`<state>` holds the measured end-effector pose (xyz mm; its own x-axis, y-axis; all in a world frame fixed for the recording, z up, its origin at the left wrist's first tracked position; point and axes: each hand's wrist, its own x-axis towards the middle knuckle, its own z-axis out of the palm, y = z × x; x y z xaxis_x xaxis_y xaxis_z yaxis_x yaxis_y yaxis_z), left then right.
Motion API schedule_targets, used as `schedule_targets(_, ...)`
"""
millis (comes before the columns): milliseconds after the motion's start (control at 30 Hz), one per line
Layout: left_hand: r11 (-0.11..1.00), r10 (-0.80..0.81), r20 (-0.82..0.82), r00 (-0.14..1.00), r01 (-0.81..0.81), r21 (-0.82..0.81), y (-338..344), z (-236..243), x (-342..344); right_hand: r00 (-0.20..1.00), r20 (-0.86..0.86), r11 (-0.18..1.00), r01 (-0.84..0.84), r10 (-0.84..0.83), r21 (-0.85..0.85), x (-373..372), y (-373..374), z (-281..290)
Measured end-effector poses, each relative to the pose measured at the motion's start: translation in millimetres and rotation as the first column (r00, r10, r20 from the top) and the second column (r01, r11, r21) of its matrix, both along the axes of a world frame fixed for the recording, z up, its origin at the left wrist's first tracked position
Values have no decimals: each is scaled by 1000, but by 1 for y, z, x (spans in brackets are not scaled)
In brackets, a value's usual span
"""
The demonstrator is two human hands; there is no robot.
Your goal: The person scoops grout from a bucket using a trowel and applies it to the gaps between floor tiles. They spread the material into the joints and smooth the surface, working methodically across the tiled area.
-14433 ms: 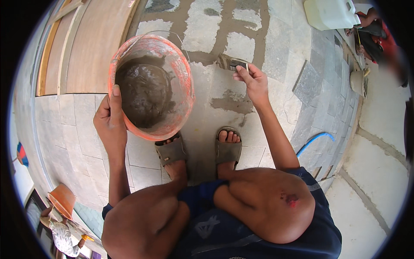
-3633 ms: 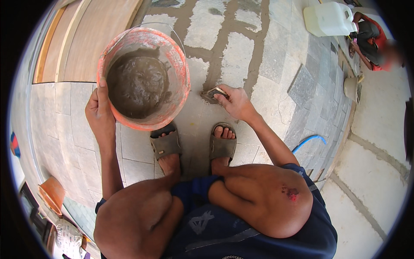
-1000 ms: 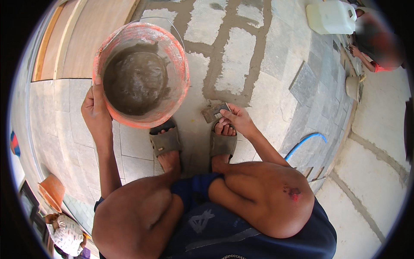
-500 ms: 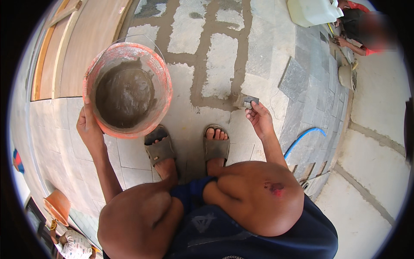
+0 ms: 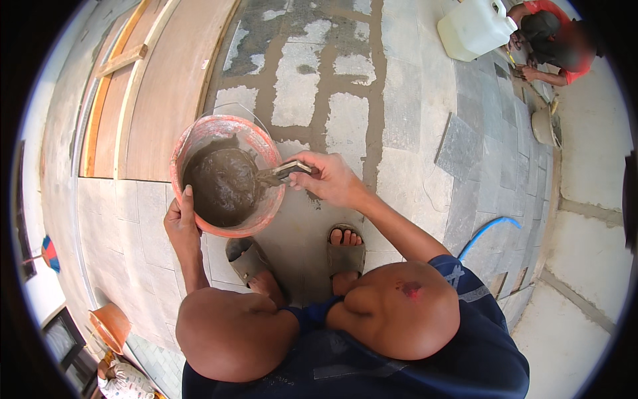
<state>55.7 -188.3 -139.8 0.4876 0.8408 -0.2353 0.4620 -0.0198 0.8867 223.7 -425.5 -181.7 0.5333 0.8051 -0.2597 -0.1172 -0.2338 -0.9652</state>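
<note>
My left hand (image 5: pixel 185 227) grips the near left rim of an orange, mortar-smeared bucket (image 5: pixel 178 159), its thumb over the inside edge. Wet grey-brown mortar (image 5: pixel 222 183) lies in the bucket. From the right, my right hand (image 5: pixel 334 179) is closed on the handle of a putty knife (image 5: pixel 284 172). Its mortar-coated blade is at the bucket's right inner wall; the blade's tip is hard to tell from the mortar. Just beyond the bucket, pale stone tiles (image 5: pixel 292 90) have wide bands of mortar along their joints.
Plywood boards (image 5: pixel 169 86) lie at the far left. A whitish jerrycan (image 5: pixel 468 30) stands at the far right, near a crouching person (image 5: pixel 561 40). A loose dark tile (image 5: pixel 458 143) and a blue hose (image 5: pixel 488 229) lie at right. Another orange bucket (image 5: pixel 109 327) stands lower left.
My right hand has brought the putty knife from the tile joint on the right over to the bucket. The bucket now sits closer to my feet in view; the whole view has shifted.
</note>
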Motion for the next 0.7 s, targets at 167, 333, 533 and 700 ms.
schedule_targets(167, 998, -56, 21, 998, 56, -32, -10, 3, 3, 844, 490, 976, -197, 219, -96, -10, 70, -14)
schedule_targets(333, 994, -30, 65, 997, 37, -105, -15, 5, 1, 626, 652, 902, -256, 428, -347, -34, 107, -55)
schedule_targets(533, 996, -21, 93, 995, 29, -82, -1, 4, -14, 660, 421, 768, -409, 622, -494, -53, 131, -24)
schedule_targets(700, 990, -119, 170, 978, 131, -59, 8, -12, -8, 712, 456, 834, -354, 534, -424, -39, 116, -26)
